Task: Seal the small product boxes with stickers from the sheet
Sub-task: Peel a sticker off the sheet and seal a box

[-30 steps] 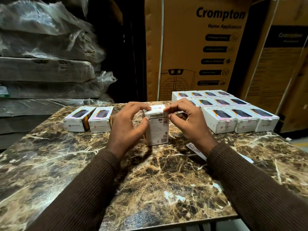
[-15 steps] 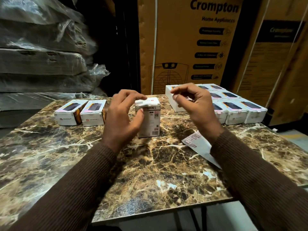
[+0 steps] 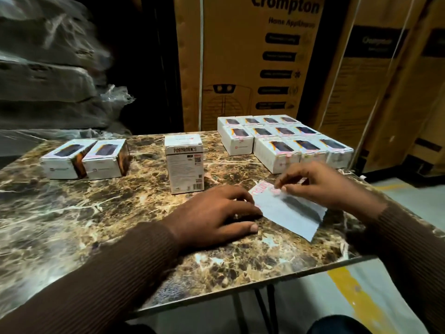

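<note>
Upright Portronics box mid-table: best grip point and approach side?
Take the upright box across its two narrow sides near the top, coming from above. It stands on end and free of both hands, with bare table left and right, so fingers fit. This is a judgement.

The left hand (image 3: 216, 213) presses flat on the sticker sheet's (image 3: 289, 210) left edge. The right hand (image 3: 313, 182) pinches a sticker at its far end. One upright box (image 3: 185, 165) stands just beyond.
</note>
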### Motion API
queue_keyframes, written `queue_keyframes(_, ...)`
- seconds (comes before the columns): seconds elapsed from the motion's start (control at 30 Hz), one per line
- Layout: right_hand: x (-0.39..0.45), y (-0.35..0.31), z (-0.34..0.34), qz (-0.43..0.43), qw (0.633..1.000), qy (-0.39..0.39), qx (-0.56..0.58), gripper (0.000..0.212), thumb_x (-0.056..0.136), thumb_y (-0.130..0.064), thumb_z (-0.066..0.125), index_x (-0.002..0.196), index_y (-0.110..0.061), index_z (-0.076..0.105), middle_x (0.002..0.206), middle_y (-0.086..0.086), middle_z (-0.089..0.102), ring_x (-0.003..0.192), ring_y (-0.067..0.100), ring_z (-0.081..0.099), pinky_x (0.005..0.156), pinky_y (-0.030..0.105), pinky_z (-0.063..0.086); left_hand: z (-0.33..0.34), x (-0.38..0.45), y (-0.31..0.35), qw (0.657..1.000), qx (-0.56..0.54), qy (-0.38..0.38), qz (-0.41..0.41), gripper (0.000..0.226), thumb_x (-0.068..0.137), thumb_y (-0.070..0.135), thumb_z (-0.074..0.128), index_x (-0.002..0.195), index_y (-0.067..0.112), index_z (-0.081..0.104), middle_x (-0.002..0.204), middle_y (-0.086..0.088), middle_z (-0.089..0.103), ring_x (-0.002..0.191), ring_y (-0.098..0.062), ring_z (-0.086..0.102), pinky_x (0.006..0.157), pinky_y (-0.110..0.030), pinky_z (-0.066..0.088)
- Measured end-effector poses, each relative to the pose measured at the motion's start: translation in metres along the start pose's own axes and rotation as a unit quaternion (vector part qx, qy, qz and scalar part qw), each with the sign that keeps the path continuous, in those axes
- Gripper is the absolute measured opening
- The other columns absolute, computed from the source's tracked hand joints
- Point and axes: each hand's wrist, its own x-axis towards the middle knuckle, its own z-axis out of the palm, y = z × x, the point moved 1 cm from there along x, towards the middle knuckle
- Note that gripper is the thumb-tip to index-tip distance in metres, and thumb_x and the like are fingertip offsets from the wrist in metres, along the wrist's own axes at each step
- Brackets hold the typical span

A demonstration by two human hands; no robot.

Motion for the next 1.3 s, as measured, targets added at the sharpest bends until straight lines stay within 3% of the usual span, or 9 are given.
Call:
queue_keyframes(0.1,-0.012,0.004,0.005,0.002,0.999,-0.020,-0.044,0.018,0.095,-0.020,0.076,0.098,-0.037,0.079,0.097,-0.024,0.074,0.093,-0.002,0.068,0.082,0.031,0.059,-0.003,-0.001,-0.001,1.000,-0.019,0.005,-0.012,0.052,0.104,0.069,0.040,0.134,0.037,0.068,0.131,0.017,0.057,0.117,0.000,0.054,0.094,-0.034,0.055)
queue_keyframes(0.2,-0.020,-0.003,0.012,-0.047,0.997,-0.004,-0.057,0.012,0.094,-0.022,0.077,0.101,-0.032,0.081,0.097,-0.023,0.073,0.093,-0.002,0.068,0.077,0.021,0.053,-0.005,-0.001,-0.005,0.999,-0.044,0.008,-0.019,0.046,0.104,0.068,0.044,0.123,0.035,0.071,0.125,0.017,0.059,0.113,-0.002,0.057,0.090,-0.036,0.055)
queue_keyframes(0.37,-0.017,-0.004,0.016,-0.057,0.997,0.034,-0.050,0.012,0.094,-0.024,0.077,0.104,-0.029,0.081,0.093,-0.021,0.072,0.088,-0.001,0.067,0.070,0.011,0.047,-0.002,0.003,-0.014,0.994,-0.084,0.052,-0.042,0.037,0.104,0.058,0.054,0.108,0.027,0.073,0.114,0.013,0.059,0.102,-0.005,0.061,0.081,-0.036,0.057)
queue_keyframes(0.47,-0.001,-0.002,0.013,-0.039,0.996,0.060,-0.047,0.013,0.093,-0.021,0.077,0.103,-0.027,0.081,0.093,-0.019,0.071,0.088,-0.003,0.064,0.070,0.014,0.046,0.002,0.019,-0.014,0.992,-0.093,0.054,-0.060,0.038,0.103,0.059,0.055,0.115,0.027,0.071,0.118,0.012,0.058,0.107,-0.006,0.059,0.086,-0.038,0.057)
queue_keyframes(0.67,0.017,0.008,0.026,-0.025,0.999,0.012,-0.036,0.012,0.091,-0.022,0.081,0.100,-0.030,0.080,0.094,-0.014,0.070,0.086,0.004,0.066,0.078,0.040,0.058,0.019,0.046,-0.013,0.996,-0.058,0.000,-0.071,0.053,0.101,0.065,0.053,0.137,0.026,0.064,0.129,0.009,0.058,0.112,-0.008,0.055,0.091,-0.040,0.056)
queue_keyframes(0.77,0.016,0.015,0.031,-0.031,0.999,0.025,-0.022,0.010,0.090,-0.026,0.082,0.098,-0.032,0.080,0.093,-0.014,0.071,0.085,0.002,0.066,0.074,0.035,0.056,0.020,0.043,-0.013,0.997,-0.045,0.000,-0.069,0.052,0.103,0.063,0.053,0.142,0.029,0.061,0.134,0.010,0.056,0.116,-0.005,0.052,0.094,-0.039,0.056)
queue_keyframes(0.93,0.016,0.015,0.032,-0.029,0.999,0.033,-0.019,0.008,0.090,-0.023,0.081,0.093,-0.031,0.079,0.091,-0.013,0.069,0.084,0.004,0.064,0.074,0.032,0.053,0.019,0.044,-0.011,0.996,-0.026,0.002,-0.079,0.047,0.102,0.062,0.054,0.131,0.025,0.059,0.123,0.009,0.057,0.109,-0.004,0.048,0.095,-0.037,0.052)
queue_keyframes(1.17,0.015,0.011,0.037,-0.044,0.996,0.014,-0.081,0.004,0.101,-0.026,0.067,0.098,-0.028,0.069,0.097,-0.016,0.061,0.091,-0.003,0.056,0.073,0.021,0.038,0.018,0.045,-0.010,0.997,-0.024,-0.001,-0.074,0.053,0.102,0.062,0.054,0.134,0.020,0.060,0.125,0.007,0.058,0.111,-0.008,0.051,0.094,-0.039,0.053)
queue_keyframes(1.3,0.013,0.012,0.037,-0.041,0.996,0.012,-0.078,0.006,0.104,-0.025,0.063,0.100,-0.023,0.067,0.099,-0.014,0.061,0.092,0.000,0.056,0.074,0.021,0.041,0.018,0.045,-0.010,0.997,-0.022,0.001,-0.070,0.054,0.102,0.061,0.055,0.134,0.019,0.061,0.126,0.006,0.058,0.113,-0.009,0.052,0.096,-0.038,0.052)
